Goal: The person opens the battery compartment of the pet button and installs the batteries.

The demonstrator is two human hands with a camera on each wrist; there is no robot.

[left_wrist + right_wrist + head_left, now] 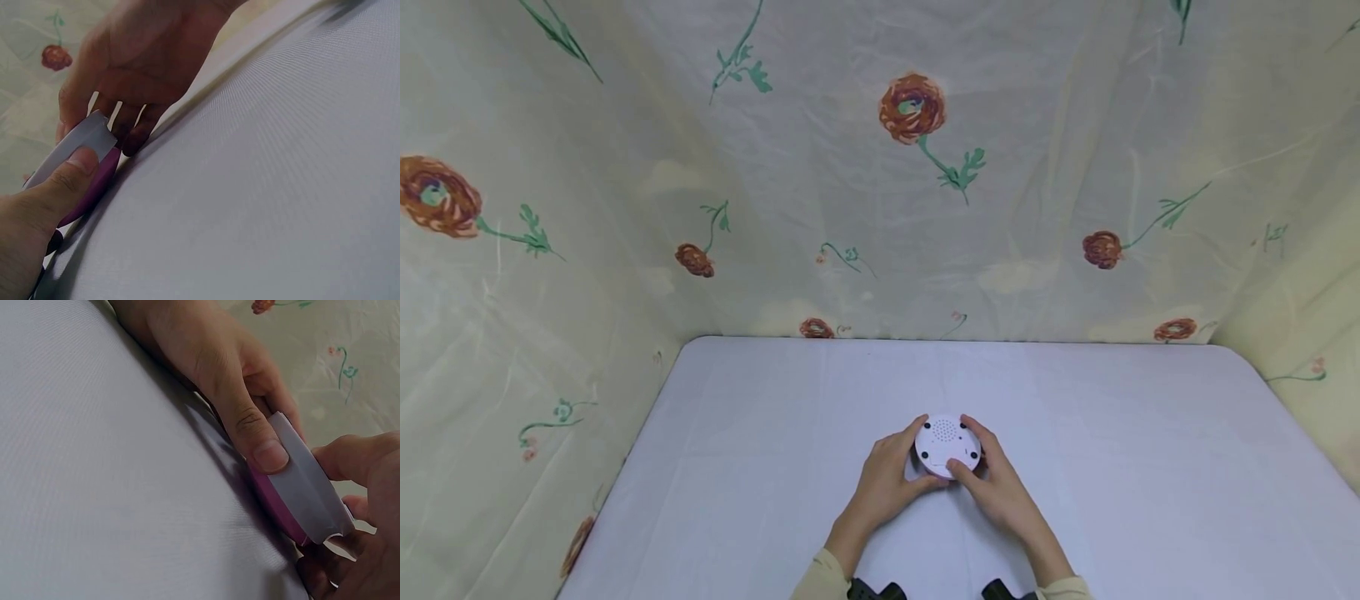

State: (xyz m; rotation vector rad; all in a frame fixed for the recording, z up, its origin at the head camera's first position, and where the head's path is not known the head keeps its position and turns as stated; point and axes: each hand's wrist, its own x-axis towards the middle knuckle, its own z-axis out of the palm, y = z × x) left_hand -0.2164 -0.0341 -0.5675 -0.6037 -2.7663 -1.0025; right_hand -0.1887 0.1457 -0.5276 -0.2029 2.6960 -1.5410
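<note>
A round, shallow white device (937, 454) with a purple far rim is held between both hands just above the table. Its underside, with small round holes and several black feet, faces up in the head view. My left hand (882, 482) grips its left side, thumb along the near edge. My right hand (1002, 490) grips the right side, with its thumb pressing on the underside near the close edge. Seen from the left wrist, the left thumb (81, 161) lies on the white side wall. The right wrist view shows the purple part (278, 506) turned toward the tabletop.
A white cloth covers the table (760, 433), whose far corners are rounded. Cream curtains (1000, 167) printed with flowers hang behind it and along both sides. Black straps or mounts (880, 590) sit at the wrists, below light sleeves (822, 579).
</note>
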